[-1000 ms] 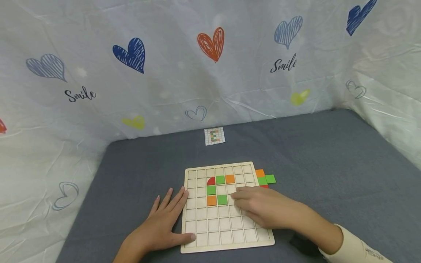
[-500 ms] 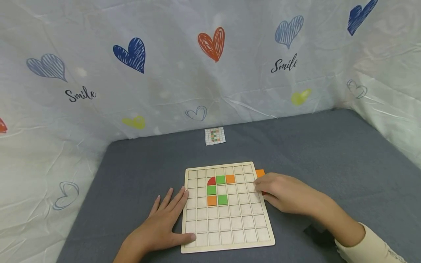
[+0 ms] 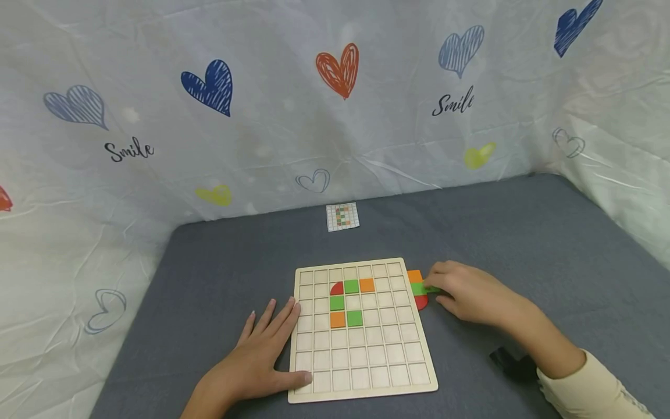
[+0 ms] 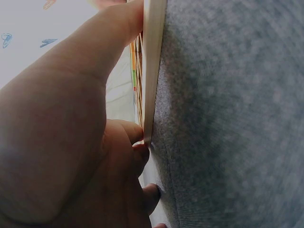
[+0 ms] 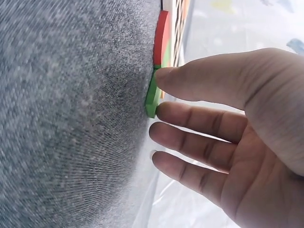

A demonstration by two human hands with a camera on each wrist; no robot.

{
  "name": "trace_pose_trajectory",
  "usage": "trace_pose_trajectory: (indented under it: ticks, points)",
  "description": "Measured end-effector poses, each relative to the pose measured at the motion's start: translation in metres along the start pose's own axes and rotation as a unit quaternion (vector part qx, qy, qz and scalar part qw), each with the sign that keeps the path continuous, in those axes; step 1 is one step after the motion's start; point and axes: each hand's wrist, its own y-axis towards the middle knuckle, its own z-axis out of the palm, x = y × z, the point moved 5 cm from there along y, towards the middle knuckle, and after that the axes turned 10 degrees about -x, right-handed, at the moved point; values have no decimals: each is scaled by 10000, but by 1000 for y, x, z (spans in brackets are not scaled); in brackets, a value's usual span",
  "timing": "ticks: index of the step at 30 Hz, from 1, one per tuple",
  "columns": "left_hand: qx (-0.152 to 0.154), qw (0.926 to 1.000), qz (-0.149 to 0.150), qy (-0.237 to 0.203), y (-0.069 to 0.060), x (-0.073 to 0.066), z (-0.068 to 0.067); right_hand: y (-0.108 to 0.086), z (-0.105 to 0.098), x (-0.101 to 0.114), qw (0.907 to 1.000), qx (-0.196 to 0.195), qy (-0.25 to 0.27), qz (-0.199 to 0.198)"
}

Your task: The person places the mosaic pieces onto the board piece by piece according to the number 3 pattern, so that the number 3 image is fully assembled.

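A square wooden grid board lies on the grey cloth. Set in its cells are a red quarter-round tile, several green tiles such as one in the upper row, and orange tiles. My left hand rests along the board's left side, fingers spread, thumb on the corner; its wrist view shows fingertips at the board edge. Right of the board, my right hand pinches a green tile between thumb and index finger. The other fingers are extended and hold nothing.
Against the board's right edge lie an orange tile, another green tile and a red rounded tile. A small card with a coloured grid pattern lies near the back. A heart-printed sheet hangs behind the table.
My right hand has moved off the board to the right, to the loose tiles, and now pinches a green one. The left hand and the tiles in the grid stay put.
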Motion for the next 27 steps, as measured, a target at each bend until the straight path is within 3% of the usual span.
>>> trace_pose_trajectory:
  ticks: [19,27]
  points:
    - [-37,10000,18,77,0,2,1,4,6,-2,9995,-227,175,-98]
    - [-38,9999,38,86,0,2,2,2,13,-1,9975,445,537,111]
